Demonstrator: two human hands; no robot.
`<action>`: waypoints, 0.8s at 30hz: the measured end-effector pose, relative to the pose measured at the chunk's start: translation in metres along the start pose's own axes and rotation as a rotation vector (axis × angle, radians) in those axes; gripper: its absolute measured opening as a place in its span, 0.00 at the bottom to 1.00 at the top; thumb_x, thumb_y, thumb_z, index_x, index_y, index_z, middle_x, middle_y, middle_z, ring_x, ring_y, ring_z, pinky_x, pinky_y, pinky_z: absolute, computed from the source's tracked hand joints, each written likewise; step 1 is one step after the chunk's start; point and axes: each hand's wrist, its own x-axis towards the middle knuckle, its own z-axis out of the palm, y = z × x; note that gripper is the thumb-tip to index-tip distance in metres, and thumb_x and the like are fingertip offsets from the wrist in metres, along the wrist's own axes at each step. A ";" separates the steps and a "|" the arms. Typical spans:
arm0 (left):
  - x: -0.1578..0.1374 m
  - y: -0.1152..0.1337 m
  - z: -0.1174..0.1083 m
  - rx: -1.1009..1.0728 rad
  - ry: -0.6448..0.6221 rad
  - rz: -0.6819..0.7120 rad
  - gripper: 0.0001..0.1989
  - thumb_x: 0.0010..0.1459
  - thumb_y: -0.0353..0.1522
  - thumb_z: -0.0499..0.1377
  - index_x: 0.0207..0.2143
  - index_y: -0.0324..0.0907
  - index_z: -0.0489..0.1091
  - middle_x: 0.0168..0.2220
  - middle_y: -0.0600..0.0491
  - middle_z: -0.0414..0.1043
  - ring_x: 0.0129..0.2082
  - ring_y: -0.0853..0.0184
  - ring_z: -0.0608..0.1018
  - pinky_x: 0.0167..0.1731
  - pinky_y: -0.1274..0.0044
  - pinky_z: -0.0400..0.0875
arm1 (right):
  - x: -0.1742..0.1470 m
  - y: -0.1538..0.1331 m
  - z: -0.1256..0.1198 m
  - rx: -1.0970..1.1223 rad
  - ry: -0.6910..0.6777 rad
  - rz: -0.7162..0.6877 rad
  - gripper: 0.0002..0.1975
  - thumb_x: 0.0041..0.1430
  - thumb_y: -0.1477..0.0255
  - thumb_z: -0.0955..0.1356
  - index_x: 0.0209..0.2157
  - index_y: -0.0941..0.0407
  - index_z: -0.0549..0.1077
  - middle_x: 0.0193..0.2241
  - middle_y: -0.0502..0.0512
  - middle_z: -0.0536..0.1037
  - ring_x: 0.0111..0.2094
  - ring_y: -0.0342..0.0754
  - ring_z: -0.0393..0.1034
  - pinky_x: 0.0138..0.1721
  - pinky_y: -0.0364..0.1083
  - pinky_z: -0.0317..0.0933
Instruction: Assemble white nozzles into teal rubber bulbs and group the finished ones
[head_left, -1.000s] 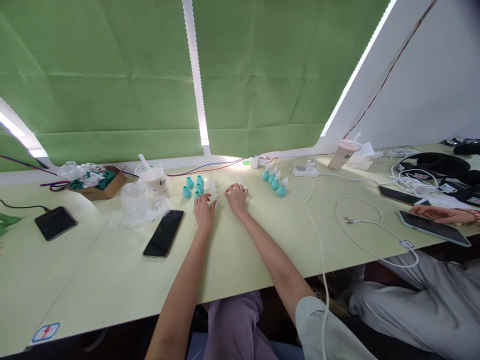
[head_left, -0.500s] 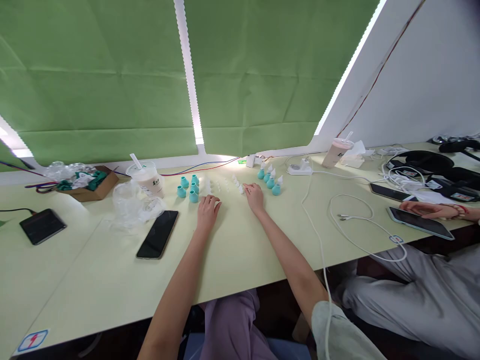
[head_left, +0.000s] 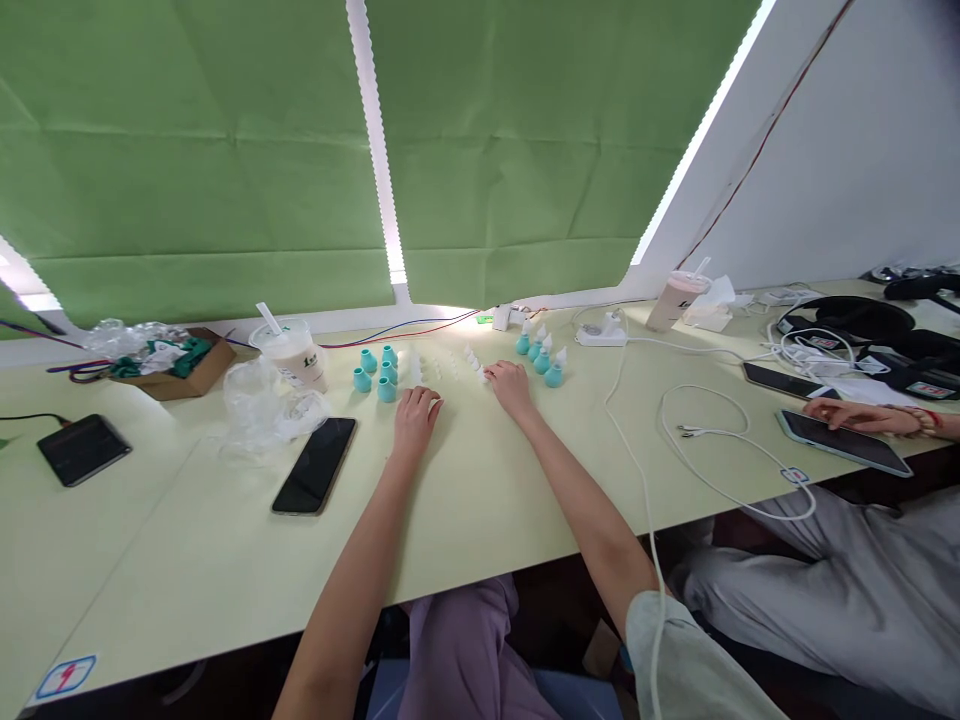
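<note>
My left hand (head_left: pixel 417 420) rests on the table with nothing visible in it, thumb apart from the loosely bent fingers. Just beyond its fingertips are small white translucent pieces (head_left: pixel 416 370), and to its left several teal squeeze bulbs (head_left: pixel 386 389) with open necks. My right hand (head_left: pixel 511 388) lies palm down, its fingers loosely extended beside a short row of white pointed nozzles (head_left: pixel 474 363). The fingertips are near the closest nozzle; whether they touch it I cannot tell. Beyond that hand stand several teal bulbs with white tips (head_left: pixel 553 374). Tiny clear parts (head_left: pixel 448 367) lie between the hands.
On the left are a phone (head_left: pixel 315 466), a crumpled plastic bag (head_left: pixel 259 405), a drink cup (head_left: pixel 291 352) and a cardboard box (head_left: pixel 191 375). A power strip (head_left: pixel 600 335) and white cable (head_left: pixel 637 470) lie right. Another person's hand (head_left: pixel 855 415) touches a phone (head_left: pixel 844 445).
My hands stay almost where they were, and the bulbs and white pieces look unmoved. The other person's fingers have shifted over their phone. The view has moved very slightly.
</note>
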 end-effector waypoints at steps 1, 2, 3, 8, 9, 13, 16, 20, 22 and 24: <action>0.000 0.001 0.001 -0.017 0.002 -0.008 0.10 0.61 0.36 0.50 0.38 0.43 0.68 0.36 0.49 0.69 0.38 0.62 0.68 0.39 0.70 0.64 | -0.002 -0.005 -0.002 0.135 0.018 0.058 0.08 0.56 0.73 0.65 0.33 0.55 0.77 0.32 0.55 0.76 0.34 0.47 0.66 0.39 0.47 0.53; 0.000 0.002 0.001 -0.039 0.006 -0.023 0.10 0.60 0.36 0.51 0.39 0.43 0.68 0.36 0.49 0.70 0.39 0.62 0.68 0.39 0.71 0.64 | -0.005 -0.011 -0.003 0.299 0.019 0.120 0.08 0.55 0.71 0.65 0.33 0.54 0.77 0.32 0.54 0.76 0.31 0.46 0.65 0.38 0.46 0.55; 0.000 0.004 0.002 -0.067 0.011 -0.044 0.11 0.60 0.37 0.52 0.42 0.44 0.68 0.36 0.50 0.70 0.39 0.62 0.68 0.39 0.71 0.64 | -0.009 -0.018 -0.003 0.479 -0.003 0.178 0.08 0.53 0.69 0.66 0.32 0.54 0.77 0.32 0.53 0.77 0.29 0.45 0.65 0.36 0.46 0.56; 0.000 0.014 0.006 -0.199 0.038 -0.129 0.13 0.58 0.35 0.55 0.46 0.47 0.69 0.36 0.52 0.71 0.36 0.64 0.68 0.38 0.73 0.66 | -0.034 -0.050 0.002 1.125 -0.254 0.289 0.13 0.43 0.63 0.71 0.32 0.54 0.77 0.31 0.51 0.77 0.28 0.42 0.62 0.34 0.44 0.57; 0.000 0.016 0.006 -0.215 0.046 -0.134 0.12 0.57 0.35 0.55 0.44 0.47 0.70 0.36 0.52 0.71 0.36 0.65 0.68 0.38 0.73 0.66 | -0.038 -0.053 0.003 1.169 -0.268 0.309 0.14 0.43 0.62 0.71 0.32 0.55 0.78 0.30 0.50 0.77 0.27 0.41 0.61 0.34 0.43 0.57; -0.001 0.024 0.005 -0.241 0.082 -0.135 0.09 0.55 0.39 0.57 0.37 0.46 0.73 0.34 0.52 0.70 0.37 0.65 0.69 0.39 0.72 0.66 | -0.045 -0.055 0.002 1.204 -0.349 0.342 0.16 0.42 0.61 0.71 0.32 0.55 0.78 0.27 0.48 0.75 0.25 0.39 0.58 0.32 0.43 0.56; -0.001 0.029 0.005 -0.252 0.109 -0.130 0.10 0.55 0.40 0.57 0.36 0.45 0.72 0.35 0.51 0.71 0.38 0.65 0.69 0.38 0.73 0.66 | -0.044 -0.050 0.001 1.209 -0.422 0.322 0.17 0.39 0.62 0.73 0.34 0.55 0.78 0.27 0.49 0.76 0.25 0.39 0.60 0.32 0.43 0.57; -0.003 0.032 0.005 -0.313 0.082 -0.202 0.11 0.57 0.40 0.55 0.38 0.43 0.69 0.36 0.51 0.72 0.34 0.68 0.71 0.33 0.76 0.66 | -0.041 -0.044 -0.002 1.177 -0.345 0.322 0.16 0.35 0.65 0.75 0.30 0.56 0.78 0.27 0.52 0.78 0.27 0.43 0.66 0.33 0.45 0.59; -0.003 0.031 0.005 -0.314 0.039 -0.242 0.11 0.56 0.39 0.55 0.38 0.43 0.68 0.34 0.53 0.72 0.30 0.70 0.70 0.31 0.76 0.65 | -0.039 -0.042 -0.006 1.158 -0.259 0.317 0.13 0.37 0.65 0.74 0.26 0.56 0.77 0.28 0.54 0.78 0.29 0.44 0.67 0.34 0.46 0.60; -0.003 0.030 0.005 -0.287 -0.018 -0.247 0.10 0.55 0.39 0.57 0.36 0.43 0.68 0.32 0.54 0.71 0.29 0.70 0.70 0.30 0.77 0.64 | -0.039 -0.041 -0.012 1.128 -0.203 0.278 0.12 0.39 0.64 0.73 0.27 0.55 0.77 0.30 0.53 0.78 0.30 0.44 0.68 0.36 0.45 0.60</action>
